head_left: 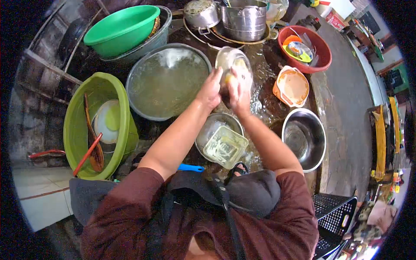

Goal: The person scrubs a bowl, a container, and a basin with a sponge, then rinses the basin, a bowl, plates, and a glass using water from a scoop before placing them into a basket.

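Observation:
A shiny round metal bowl (225, 57) is tilted up in front of me, over the wet ground. My left hand (209, 91) grips its near left edge, the thumb along the rim. My right hand (238, 93) is pressed against its inner face, fingers smeared by motion. Between the two hands shows a small yellow sponge (229, 78), partly hidden by the right fingers. Below my forearms, a clear plastic container (225, 147) with whitish suds rests over a metal basin (213, 126). To the left stands a wide grey tub (167, 86) of cloudy water.
A green basin (123, 28) sits at the back left, an olive tub (122, 104) with a wooden spoon (96, 158) nearer. Metal pots (243, 24) stand behind. Along the right are a red basin (323, 56) of dishes, an orange container (294, 86) and a steel bowl (303, 141).

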`<state>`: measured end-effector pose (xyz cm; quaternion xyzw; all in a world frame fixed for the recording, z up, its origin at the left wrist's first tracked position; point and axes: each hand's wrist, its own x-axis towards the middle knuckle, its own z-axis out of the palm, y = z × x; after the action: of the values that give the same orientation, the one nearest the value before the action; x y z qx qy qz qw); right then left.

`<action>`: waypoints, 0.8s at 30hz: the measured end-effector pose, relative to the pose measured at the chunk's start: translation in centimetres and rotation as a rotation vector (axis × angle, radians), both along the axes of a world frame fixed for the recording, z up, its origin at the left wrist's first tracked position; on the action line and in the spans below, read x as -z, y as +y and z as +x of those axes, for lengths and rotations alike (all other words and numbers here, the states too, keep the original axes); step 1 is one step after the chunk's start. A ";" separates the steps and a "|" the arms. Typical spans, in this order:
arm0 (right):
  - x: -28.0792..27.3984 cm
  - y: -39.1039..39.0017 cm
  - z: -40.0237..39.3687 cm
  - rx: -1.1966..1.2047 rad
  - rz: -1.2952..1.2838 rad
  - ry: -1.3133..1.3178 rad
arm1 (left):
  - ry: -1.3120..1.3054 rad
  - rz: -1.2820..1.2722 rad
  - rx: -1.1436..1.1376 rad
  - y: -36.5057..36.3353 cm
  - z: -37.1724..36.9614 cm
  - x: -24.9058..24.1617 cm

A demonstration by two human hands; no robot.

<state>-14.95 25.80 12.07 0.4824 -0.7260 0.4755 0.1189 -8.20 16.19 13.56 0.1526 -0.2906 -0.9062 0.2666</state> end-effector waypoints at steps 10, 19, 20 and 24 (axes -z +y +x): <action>-0.2 0.9 2.0 0.000 0.038 0.164 | 0.069 -0.064 0.100 0.8 0.5 0.2; 2.9 2.6 -10.4 -0.130 -0.397 -1.126 | -0.060 -0.515 0.341 3.7 2.7 -2.0; 4.0 3.8 -10.4 -0.149 -0.474 -1.565 | -0.023 -0.459 0.328 3.9 2.4 -1.9; 12.3 5.1 -8.0 -0.165 -0.315 -1.754 | -0.051 -0.594 0.157 5.1 0.8 -0.2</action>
<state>-23.00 30.91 -0.22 -0.0258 -0.4451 0.7745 -0.4488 -7.38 21.27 13.80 0.0678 -0.5601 -0.7954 0.2215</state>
